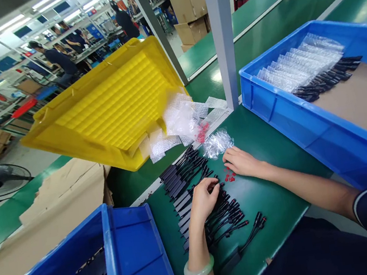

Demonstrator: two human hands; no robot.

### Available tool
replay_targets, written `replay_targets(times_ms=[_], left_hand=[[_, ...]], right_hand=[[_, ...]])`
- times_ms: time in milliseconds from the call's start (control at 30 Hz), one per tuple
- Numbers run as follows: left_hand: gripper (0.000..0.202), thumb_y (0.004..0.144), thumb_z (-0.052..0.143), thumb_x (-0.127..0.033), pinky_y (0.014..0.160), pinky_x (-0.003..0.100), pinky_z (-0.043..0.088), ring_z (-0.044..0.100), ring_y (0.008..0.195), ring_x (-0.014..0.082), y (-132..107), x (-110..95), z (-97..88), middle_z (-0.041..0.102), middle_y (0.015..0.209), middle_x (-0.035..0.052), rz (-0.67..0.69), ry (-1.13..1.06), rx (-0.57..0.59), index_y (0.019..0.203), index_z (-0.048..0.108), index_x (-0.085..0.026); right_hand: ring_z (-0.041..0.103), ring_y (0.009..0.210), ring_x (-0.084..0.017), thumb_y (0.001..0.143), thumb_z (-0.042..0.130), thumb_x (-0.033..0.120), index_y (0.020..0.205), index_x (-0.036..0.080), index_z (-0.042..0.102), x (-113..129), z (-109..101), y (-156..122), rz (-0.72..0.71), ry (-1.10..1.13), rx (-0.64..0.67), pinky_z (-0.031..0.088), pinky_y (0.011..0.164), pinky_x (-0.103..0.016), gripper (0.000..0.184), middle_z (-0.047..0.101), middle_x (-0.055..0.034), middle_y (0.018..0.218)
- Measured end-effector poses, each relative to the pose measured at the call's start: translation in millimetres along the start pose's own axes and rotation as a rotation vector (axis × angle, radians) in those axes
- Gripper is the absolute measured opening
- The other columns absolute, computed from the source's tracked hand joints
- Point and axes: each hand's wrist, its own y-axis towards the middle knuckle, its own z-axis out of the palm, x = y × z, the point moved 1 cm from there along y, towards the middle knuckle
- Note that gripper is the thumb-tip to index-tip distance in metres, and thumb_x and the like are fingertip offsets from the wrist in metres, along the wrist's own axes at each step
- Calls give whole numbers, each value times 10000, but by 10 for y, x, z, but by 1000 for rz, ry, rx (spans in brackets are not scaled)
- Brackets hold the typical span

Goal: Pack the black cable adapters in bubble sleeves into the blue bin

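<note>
Hands of a worker at a green surface (285, 207) on a factory line: the left hand (204, 198), a pale bangle (199, 270) on its wrist, rests on a spread of black cables (182, 175). Its fingers (212, 185) are curled in narrow, pinched on the end of one cable in the pile. The right hand (241, 162) lies palm down just beside it, fingers (228, 156) bent and close together; whether they grip anything cannot be told.

A scatter of small red caps (229, 177) sits on the surface between the two sets of fingertips, touching or nearly touching the right ones. Just beyond the right fingers lies a crumpled clear bag (217, 143). The cables fan out under and beyond the left fingers, plugs pointing toward the right hand, and one single cable (251, 237) lies apart from the pile, nearer the worker than either hand.

Farther past the fingers, sheets of bubble wrap (180, 117) (a few more red caps among them) spill from a tilted yellow tray (112, 107). A blue bin (308, 131) out past the right hand holds a row of bagged cables (301, 65). A second blue bin (133, 257), on the left hand's outer side, also holds dark parts. Other workers stand at benches far behind.
</note>
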Motion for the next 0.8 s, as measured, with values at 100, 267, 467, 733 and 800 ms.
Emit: replay_targets(times_ms=[100,267,467,733,800], left_hand=[[133,833,511,-178,788,330,485,613,821,199,21,32,-29,658,883,59,-1,103,-47,833,644,-186],[98,785,600,-137,869,388,442,553,937,248,71,49,23,630,919,62,-3,234,-55,847,652,-193],[89,767,628,-111,836,363,424,532,878,231,129,30,51,610,867,44,-16,258,-41,790,603,-194],[46,867,531,-184,762,263,440,591,794,161,81,16,-41,633,833,8,-40,76,-138,903,557,-195],[53,873,539,-198,767,237,447,606,803,145,64,14,-52,652,848,11,-53,20,-162,916,567,-185]], right_hand=[[502,871,-235,867,579,153,820,152,602,-8,43,-11,-16,-60,52,430,785,-344,52,565,-97,900],[489,855,-232,888,515,108,805,136,601,45,114,-19,-41,-145,69,421,769,-339,123,559,-108,896],[473,878,-267,827,479,31,821,119,581,72,206,5,-32,-211,30,409,738,-358,135,553,-147,923],[478,718,-236,853,343,66,735,175,490,12,168,31,-74,-118,-100,404,695,-355,218,535,-97,741],[506,689,-220,905,328,155,761,189,486,-10,197,8,-100,-40,-136,413,678,-341,217,547,-71,717]])
